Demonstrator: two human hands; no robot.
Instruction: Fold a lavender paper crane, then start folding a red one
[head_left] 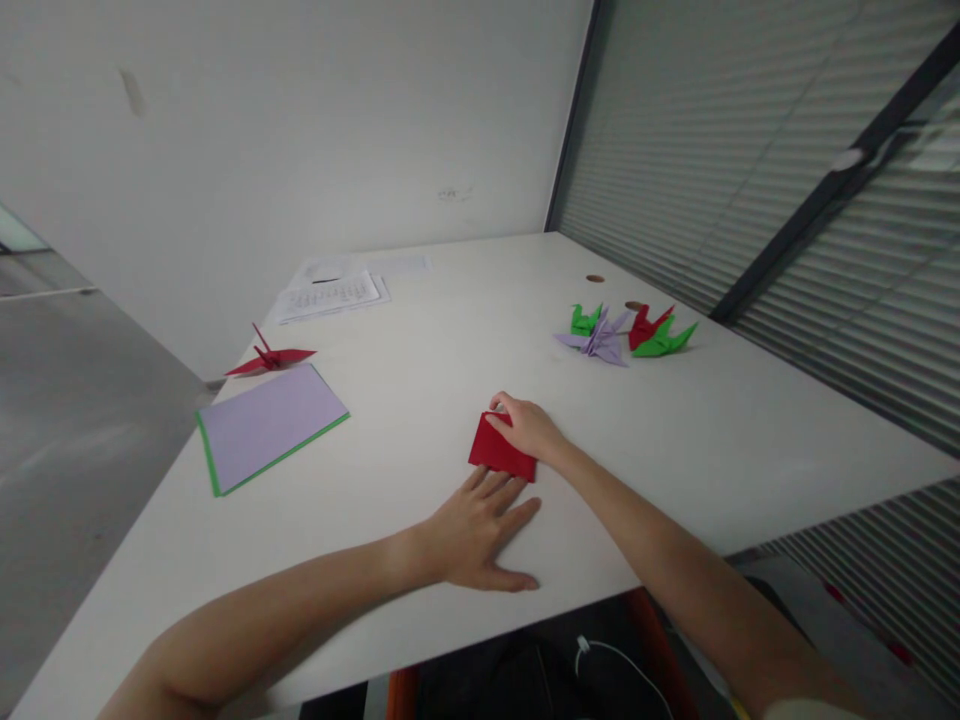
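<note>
A small folded sheet of red origami paper point(501, 448) lies on the white table in front of me. My right hand point(525, 425) pinches its far edge, with the thumb over the top and the fingers curled behind. Flat on the table, my left hand point(484, 535) has its fingers spread, and the fingertips press on the near edge of the paper. Part of the paper's right side is hidden under my right hand.
Left on the table point(420, 400) are a stack of purple and green paper point(274, 420), a red paper crane point(274, 358) and printed sheets point(337, 292). Toward the right stand a purple crane point(600, 340), green cranes point(664, 340) and a red crane point(645, 327). Blinds point(750, 180) border the right.
</note>
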